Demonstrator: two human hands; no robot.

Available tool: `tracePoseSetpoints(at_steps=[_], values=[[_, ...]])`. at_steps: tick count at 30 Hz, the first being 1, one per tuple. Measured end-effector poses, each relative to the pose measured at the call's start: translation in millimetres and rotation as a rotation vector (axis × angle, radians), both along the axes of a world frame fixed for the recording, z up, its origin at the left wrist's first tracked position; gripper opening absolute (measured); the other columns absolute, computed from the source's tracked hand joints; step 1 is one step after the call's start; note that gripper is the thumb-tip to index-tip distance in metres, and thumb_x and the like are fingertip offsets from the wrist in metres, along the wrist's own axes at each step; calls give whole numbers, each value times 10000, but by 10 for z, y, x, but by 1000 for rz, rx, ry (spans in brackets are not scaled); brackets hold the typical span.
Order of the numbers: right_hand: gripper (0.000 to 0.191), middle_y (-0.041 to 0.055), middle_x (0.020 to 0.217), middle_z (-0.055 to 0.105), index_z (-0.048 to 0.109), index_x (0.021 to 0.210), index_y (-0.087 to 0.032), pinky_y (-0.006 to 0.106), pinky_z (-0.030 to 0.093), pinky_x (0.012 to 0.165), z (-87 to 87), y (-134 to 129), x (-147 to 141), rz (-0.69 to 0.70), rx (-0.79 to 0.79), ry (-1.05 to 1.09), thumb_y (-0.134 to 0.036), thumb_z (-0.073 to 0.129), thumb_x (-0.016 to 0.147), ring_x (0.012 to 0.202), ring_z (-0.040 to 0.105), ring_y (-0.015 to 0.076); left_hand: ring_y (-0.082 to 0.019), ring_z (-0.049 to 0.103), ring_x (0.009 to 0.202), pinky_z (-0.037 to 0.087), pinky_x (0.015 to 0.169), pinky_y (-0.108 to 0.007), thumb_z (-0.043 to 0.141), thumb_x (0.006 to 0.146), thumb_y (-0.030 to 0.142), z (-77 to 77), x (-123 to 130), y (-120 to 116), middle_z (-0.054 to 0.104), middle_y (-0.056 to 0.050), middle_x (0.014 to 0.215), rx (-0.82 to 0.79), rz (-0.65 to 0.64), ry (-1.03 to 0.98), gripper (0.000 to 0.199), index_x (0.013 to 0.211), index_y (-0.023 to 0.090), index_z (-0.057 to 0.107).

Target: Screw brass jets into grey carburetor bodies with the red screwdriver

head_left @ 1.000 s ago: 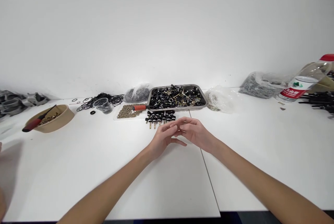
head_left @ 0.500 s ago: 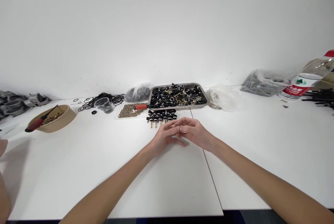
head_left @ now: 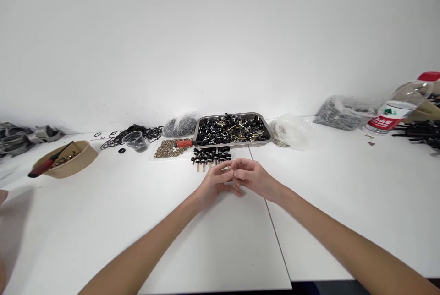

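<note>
Left hand (head_left: pixel 210 186) and right hand (head_left: pixel 259 179) meet, fingers curled; whether they pinch anything, I cannot tell. Brass-stemmed black fittings (head_left: pixel 205 154) lie rowed nearby, presumably for easy reach.

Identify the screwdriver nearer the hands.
The orange-handled screwdriver, by the metal tray; the dark-red screwdriver rests farther left, across the tan bowl.
</note>
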State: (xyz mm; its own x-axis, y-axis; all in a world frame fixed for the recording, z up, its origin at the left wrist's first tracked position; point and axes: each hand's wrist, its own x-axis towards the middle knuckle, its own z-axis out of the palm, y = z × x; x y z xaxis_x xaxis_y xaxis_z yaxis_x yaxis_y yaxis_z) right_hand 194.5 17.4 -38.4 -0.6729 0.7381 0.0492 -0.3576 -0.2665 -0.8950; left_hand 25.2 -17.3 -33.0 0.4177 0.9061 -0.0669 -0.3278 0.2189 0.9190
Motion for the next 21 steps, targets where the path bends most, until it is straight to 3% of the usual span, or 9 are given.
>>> tracePoseSetpoints(at_steps=[14,21], values=[[84,-7,631,572,605,934,-170,277,454,514,-57,-1,-18,44,96,-7,-226,632,877,537,536,130,-245,672,716,562,768,-501,652,820,314,-3,-5,10,642,-108,851,-6,9,38,378,1150,134,608],[137,9,659,601,600,947,-168,272,454,494,-64,-5,-21,35,96,-23,-266,650,867,551,559,145,-282,689,774,567,743,-466,643,818,307,5,3,3,658,-131,916,-6,-9,25,361,1133,133,614]])
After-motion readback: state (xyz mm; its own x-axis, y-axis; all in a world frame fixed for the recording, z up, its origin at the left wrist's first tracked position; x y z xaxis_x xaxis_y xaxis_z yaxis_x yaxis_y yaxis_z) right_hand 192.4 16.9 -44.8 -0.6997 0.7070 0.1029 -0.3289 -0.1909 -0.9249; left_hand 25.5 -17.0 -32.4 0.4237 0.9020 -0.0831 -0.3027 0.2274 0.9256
